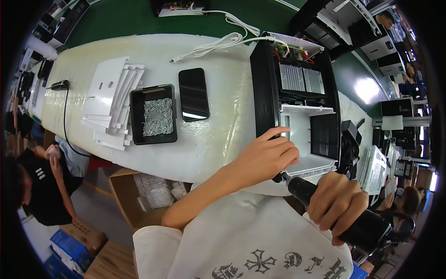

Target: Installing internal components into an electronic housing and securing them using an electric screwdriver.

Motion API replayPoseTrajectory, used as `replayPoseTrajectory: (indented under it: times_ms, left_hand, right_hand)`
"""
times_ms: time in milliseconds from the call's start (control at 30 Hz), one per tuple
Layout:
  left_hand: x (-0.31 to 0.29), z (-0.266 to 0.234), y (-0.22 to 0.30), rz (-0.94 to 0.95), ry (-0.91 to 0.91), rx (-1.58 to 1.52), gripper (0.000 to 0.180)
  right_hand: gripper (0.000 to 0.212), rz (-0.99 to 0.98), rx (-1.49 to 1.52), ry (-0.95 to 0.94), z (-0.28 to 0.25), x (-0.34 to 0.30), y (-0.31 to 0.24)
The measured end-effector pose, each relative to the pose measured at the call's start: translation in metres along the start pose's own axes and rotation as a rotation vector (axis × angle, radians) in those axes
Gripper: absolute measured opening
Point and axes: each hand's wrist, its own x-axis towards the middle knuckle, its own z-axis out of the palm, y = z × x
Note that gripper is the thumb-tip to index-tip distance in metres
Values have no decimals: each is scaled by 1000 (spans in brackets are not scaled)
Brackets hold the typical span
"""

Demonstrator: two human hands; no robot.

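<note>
A black, box-shaped appliance housing (266,100) lies on its back with its inside facing up, showing a white inner compartment (299,128) and metal fins. My left hand (274,156) is bent over the housing's near left edge. Its index finger reaches onto the white compartment, the other fingers curl over the rim, and the thumb is hidden. Wrapped in my right hand (337,204) is a black electric screwdriver (304,189), held tilted. The screwdriver's tip points at the housing's near corner, close to my left hand; whether it touches cannot be made out.
Left of the housing are a phone (193,93), a black tray of screws (134,116) and stacked white panels (100,88). A white cable (218,46) runs to the housing. Another screwdriver (60,85) lies far left. An open carton (121,195) stands below; a person (46,186) sits left.
</note>
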Motion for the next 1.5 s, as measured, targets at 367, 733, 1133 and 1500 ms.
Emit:
replayPoseTrajectory:
  times_ms: [367,733,1133,1500]
  left_hand:
    - [3,8,0,-16,62,-55,10]
    - [14,-27,13,-324,97,-507,9]
    - [27,-7,32,-338,284,-1215,19]
    - [51,-13,32,-293,25,-785,5]
  right_hand:
    - [23,59,47,-97,-7,6,-8]
    - [19,-938,243,249,0,-50,-133]
    - [39,-1260,-27,884,16,-158,-179]
    - [17,-1169,201,444,-29,-113,-167]
